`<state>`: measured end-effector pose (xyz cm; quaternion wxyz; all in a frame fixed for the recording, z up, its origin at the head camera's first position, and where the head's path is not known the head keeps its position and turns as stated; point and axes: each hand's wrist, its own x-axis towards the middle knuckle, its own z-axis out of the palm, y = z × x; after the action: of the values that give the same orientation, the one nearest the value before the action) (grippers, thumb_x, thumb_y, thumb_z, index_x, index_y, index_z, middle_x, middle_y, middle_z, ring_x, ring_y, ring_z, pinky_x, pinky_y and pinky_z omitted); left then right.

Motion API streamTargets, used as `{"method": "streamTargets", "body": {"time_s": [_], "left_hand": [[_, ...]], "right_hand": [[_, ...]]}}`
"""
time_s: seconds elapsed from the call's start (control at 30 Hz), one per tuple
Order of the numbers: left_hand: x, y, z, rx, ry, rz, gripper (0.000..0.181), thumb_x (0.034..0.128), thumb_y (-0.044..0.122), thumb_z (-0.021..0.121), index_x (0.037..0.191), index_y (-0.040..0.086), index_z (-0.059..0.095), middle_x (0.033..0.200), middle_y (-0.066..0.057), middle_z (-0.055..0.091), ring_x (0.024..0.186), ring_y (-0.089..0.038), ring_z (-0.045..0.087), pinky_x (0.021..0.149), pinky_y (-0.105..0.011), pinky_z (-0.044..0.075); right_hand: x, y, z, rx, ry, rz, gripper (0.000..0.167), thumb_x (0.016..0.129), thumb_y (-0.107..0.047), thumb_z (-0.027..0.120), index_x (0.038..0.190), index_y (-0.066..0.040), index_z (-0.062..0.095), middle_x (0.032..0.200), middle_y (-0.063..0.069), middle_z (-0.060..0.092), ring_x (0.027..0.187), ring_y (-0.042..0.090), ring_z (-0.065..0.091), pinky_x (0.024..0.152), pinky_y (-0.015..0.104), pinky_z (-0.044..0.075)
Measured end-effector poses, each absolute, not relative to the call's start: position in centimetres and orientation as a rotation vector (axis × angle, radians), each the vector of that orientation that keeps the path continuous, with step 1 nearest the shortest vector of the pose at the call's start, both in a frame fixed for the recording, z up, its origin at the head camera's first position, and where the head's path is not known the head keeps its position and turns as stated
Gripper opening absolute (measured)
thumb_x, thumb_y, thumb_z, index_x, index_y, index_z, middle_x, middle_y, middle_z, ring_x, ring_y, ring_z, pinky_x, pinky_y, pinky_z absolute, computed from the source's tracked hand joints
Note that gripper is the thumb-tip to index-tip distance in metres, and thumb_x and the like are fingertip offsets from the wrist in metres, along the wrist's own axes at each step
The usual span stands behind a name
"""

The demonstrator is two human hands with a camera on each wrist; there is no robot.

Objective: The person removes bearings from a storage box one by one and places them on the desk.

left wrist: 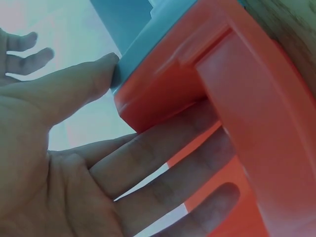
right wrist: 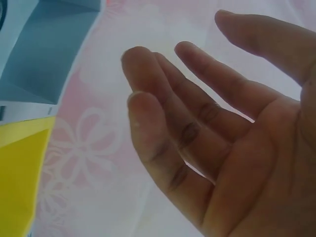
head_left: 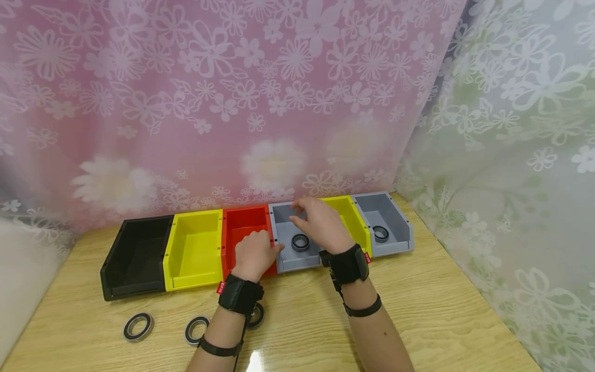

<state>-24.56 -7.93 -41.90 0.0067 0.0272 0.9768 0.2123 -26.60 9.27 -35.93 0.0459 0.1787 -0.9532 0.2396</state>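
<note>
My left hand (head_left: 254, 256) is over the red bin (head_left: 246, 219). In the left wrist view, its fingers (left wrist: 163, 182) extend fairly straight against the red bin (left wrist: 247, 98), and the thumb touches the grey edge beside it. My right hand (head_left: 323, 223) hovers above the middle grey bin (head_left: 283, 227) and the yellow bin (head_left: 343, 206) to its right. Nothing is in this hand (right wrist: 237, 133), whose fingers are loosely bent in the right wrist view. A black-and-silver ring (head_left: 294, 245) lies in the middle grey bin, between the hands.
At the left stand a black bin (head_left: 139, 253) and a yellow bin (head_left: 195, 248). The far-right grey bin (head_left: 395, 243) holds a ring (head_left: 381, 238). Three rings (head_left: 138, 336), (head_left: 192, 338), (head_left: 257, 323) lie on the wooden table (head_left: 441, 320), two partly behind the left forearm. Floral curtains hang behind.
</note>
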Motion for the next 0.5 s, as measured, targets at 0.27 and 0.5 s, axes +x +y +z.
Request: {"method": "streamTargets", "body": {"time_s": [0.27, 0.5], "left_hand": [[-24.4, -8.0, -41.8, 0.1, 3.069, 0.648, 0.044, 0.0873, 0.039, 0.083, 0.066, 0.009, 0.059, 0.053, -0.004, 0.043, 0.049, -0.022, 0.05, 0.046, -0.03, 0.038], [-24.6, -8.0, -41.9, 0.091, 3.065, 0.663, 0.044, 0.0868, 0.038, 0.084, 0.066, 0.009, 0.059, 0.053, -0.004, 0.043, 0.05, -0.022, 0.05, 0.046, -0.03, 0.038]], "right_hand": [[-27.5, 8.8, -37.1, 0.487, -3.016, 0.656, 0.038, 0.098, -0.03, 0.072, 0.132, -0.011, 0.068, 0.12, 0.01, 0.073, 0.1, 0.025, 0.07, 0.086, 0.04, 0.057], [-28.5, 8.3, -38.6, 0.434, -3.14, 0.557, 0.048, 0.097, -0.031, 0.074, 0.137, -0.006, 0.065, 0.122, 0.012, 0.072, 0.105, 0.027, 0.069, 0.089, 0.042, 0.057]]}}
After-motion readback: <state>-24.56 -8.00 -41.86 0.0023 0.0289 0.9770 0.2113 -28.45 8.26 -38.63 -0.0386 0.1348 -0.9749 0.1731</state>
